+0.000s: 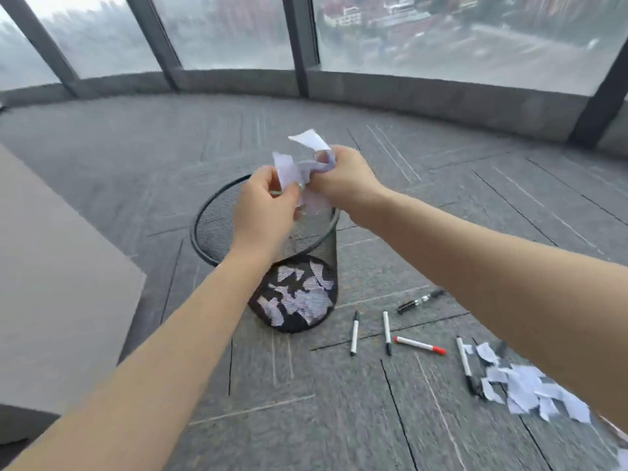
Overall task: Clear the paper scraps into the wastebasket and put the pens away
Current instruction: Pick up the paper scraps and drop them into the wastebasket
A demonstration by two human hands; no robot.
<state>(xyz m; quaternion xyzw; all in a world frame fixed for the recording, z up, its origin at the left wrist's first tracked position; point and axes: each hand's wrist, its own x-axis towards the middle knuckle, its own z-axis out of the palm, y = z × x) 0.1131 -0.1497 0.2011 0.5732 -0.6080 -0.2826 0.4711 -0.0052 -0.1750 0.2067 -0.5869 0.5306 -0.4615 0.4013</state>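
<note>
Roughly halfway on the paper, I'd say, and nothing started on the pens. The black mesh wastebasket (217, 215) already has a good layer of white scraps showing through its lower wall, so some loads have clearly gone in. Right above its rim, the left hand (263, 205) and right hand (343, 180) are both pinched shut on a crumpled bunch of paper (306, 158), held over the opening and not yet let go.

What's left: a loose pile of scraps (530, 389) on the floor well to the right of the wastebasket and nearer the camera, partly hidden by the right forearm. Then the pens, all lying on the floor to the right of the wastebasket: two white black-capped markers (354, 333) side by side just beside its base, a red-tipped marker (420, 345) a bit further out, a black pen (419, 300) behind those, and another marker (465, 362) touching the edge of the scrap pile. I can't spot any pen holder in view, so no clue where they go.

Surface is grey carpet tile (306, 419) with stripe patterns. A grey block, maybe a desk (51, 283), sits left of the wastebasket. Behind it, a low ledge and tall windows (221, 28) looking out over a blurry city.
</note>
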